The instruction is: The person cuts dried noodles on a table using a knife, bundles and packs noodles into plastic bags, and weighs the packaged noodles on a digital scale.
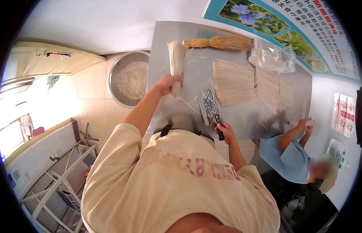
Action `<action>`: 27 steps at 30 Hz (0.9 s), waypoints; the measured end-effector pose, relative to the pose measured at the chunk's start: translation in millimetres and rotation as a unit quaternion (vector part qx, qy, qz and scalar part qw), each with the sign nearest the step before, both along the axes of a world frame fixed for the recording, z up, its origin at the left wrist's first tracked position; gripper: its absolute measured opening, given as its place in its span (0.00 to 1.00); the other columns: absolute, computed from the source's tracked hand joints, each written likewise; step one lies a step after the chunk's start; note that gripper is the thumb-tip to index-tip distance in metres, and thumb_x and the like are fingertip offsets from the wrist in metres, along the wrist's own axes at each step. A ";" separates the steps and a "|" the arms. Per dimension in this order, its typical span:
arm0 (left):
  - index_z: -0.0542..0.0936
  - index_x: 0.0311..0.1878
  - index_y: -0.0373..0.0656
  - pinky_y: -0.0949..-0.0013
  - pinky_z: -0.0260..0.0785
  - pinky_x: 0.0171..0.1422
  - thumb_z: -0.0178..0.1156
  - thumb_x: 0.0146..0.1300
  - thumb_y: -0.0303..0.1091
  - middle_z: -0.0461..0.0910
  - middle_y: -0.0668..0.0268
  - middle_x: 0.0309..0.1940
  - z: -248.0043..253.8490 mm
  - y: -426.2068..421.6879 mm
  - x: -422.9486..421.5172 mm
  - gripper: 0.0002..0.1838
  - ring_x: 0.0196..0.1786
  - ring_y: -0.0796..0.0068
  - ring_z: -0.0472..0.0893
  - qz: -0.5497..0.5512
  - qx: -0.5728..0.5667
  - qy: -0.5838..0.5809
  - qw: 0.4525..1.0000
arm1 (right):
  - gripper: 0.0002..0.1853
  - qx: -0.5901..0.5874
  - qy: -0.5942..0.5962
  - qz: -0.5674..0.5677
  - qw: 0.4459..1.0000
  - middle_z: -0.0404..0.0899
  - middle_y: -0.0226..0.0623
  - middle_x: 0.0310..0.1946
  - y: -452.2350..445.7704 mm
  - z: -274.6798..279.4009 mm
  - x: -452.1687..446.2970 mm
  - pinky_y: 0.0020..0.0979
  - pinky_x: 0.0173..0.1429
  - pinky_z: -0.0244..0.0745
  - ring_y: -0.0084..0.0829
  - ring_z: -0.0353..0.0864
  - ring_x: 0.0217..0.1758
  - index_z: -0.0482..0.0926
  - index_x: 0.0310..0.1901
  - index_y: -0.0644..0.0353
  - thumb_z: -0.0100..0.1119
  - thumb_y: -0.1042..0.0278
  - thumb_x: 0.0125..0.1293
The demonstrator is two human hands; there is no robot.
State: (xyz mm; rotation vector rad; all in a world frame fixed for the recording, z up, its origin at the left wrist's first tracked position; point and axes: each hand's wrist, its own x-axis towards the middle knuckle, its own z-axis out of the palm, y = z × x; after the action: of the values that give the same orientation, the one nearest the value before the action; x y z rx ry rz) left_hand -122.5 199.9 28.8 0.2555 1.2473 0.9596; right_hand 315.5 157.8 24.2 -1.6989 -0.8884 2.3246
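Note:
My left hand [169,84] is wrapped round a bundle of dried noodles [176,58], which it holds at the left side of the metal table [165,33]. The strands fan out slightly at the far end. In my right hand [226,132] is the black handle of a cleaver [210,106], its broad blade patterned dark and light and lying over the table near the front edge. Just beyond the blade, a wide flat stack of noodles [233,83] covers part of the tabletop. Loose strands and short broken bits are scattered between the bundle and the cleaver.
A straw hand broom [218,42] and a clear plastic bag [271,58] lie along the back. More noodles [267,89] spread to the right. Left of the table stands a large metal basin [112,83] holding noodle pieces. A co-worker in blue [286,155] handles strands at the right end.

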 end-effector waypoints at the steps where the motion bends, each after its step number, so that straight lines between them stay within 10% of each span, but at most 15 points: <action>1: 0.74 0.56 0.38 0.62 0.77 0.48 0.62 0.60 0.27 0.77 0.64 0.36 13.6 -3.2 3.3 0.20 0.37 0.68 0.78 0.055 0.033 -0.184 0.981 | 0.15 0.206 -0.115 0.155 0.959 0.82 0.33 0.35 2.6 -12.8 5.8 0.32 0.40 0.76 0.28 0.79 0.33 0.78 0.51 0.60 0.61 0.58 0.73; 2: 0.74 0.56 0.38 0.62 0.77 0.48 0.62 0.60 0.27 0.77 0.64 0.36 27.1 -6.0 6.7 0.20 0.37 0.68 0.78 0.056 0.034 -0.183 0.981 | 0.17 0.396 -0.222 0.296 0.841 0.83 0.34 0.39 3.5 -24.6 12.0 0.33 0.42 0.78 0.29 0.82 0.37 0.79 0.53 0.60 0.61 0.57 0.73; 5: 0.74 0.53 0.38 0.64 0.75 0.51 0.58 0.59 0.23 0.74 0.67 0.35 55.6 -17.7 20.7 0.17 0.37 0.72 0.76 0.065 0.054 -0.306 0.948 | 0.21 0.480 -0.184 0.122 0.849 0.84 0.36 0.48 31.7 33.6 -50.3 0.35 0.49 0.79 0.31 0.84 0.49 0.79 0.59 0.59 0.60 0.53 0.73; 7: 0.74 0.51 0.39 0.65 0.73 0.51 0.59 0.57 0.26 0.73 0.68 0.34 59.8 -26.5 31.4 0.17 0.36 0.74 0.74 0.009 0.114 -0.383 0.917 | 0.21 0.203 0.010 -0.017 0.979 0.81 0.36 0.59 62.5 77.5 -103.7 0.35 0.55 0.78 0.30 0.83 0.54 0.79 0.60 0.60 0.59 0.54 0.75; 12: 0.75 0.53 0.39 0.66 0.70 0.47 0.61 0.55 0.34 0.72 0.70 0.33 64.9 -7.9 28.0 0.21 0.36 0.76 0.73 -0.111 0.176 -0.349 0.914 | 0.24 0.124 0.234 0.010 0.964 0.83 0.31 0.54 110.1 86.2 -201.5 0.32 0.60 0.74 0.27 0.82 0.56 0.76 0.63 0.60 0.59 0.53 0.75; 18: 0.74 0.53 0.39 0.66 0.69 0.45 0.62 0.55 0.27 0.74 0.67 0.35 97.8 -10.0 -53.0 0.20 0.35 0.73 0.73 -0.051 0.162 -0.198 0.966 | 0.14 0.263 -0.046 0.260 0.928 0.87 0.31 0.36 78.8 8.6 -203.3 0.38 0.43 0.78 0.31 0.86 0.41 0.80 0.46 0.56 0.58 0.53 0.74; 20: 0.74 0.53 0.39 0.66 0.69 0.45 0.62 0.55 0.28 0.73 0.67 0.35 93.1 -24.6 -69.6 0.21 0.35 0.73 0.73 -0.034 0.155 -0.219 0.963 | 0.12 0.480 -0.185 0.426 0.744 0.84 0.37 0.30 39.7 -5.5 -191.4 0.41 0.37 0.77 0.41 0.85 0.33 0.78 0.39 0.57 0.63 0.56 0.69; 27: 0.74 0.51 0.41 0.67 0.68 0.46 0.61 0.53 0.27 0.72 0.67 0.35 69.9 -74.8 -73.8 0.19 0.34 0.74 0.71 0.065 0.144 -0.223 0.962 | 0.09 0.547 -0.270 0.468 0.640 0.84 0.45 0.29 9.9 -24.2 -204.8 0.44 0.41 0.81 0.45 0.86 0.36 0.78 0.32 0.59 0.58 0.63 0.64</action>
State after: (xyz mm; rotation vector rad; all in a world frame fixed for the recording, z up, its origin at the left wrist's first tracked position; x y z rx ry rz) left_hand -196.4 125.1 98.7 0.1711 0.7163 1.2362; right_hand 110.6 167.7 0.0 -1.3173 -2.9704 0.7005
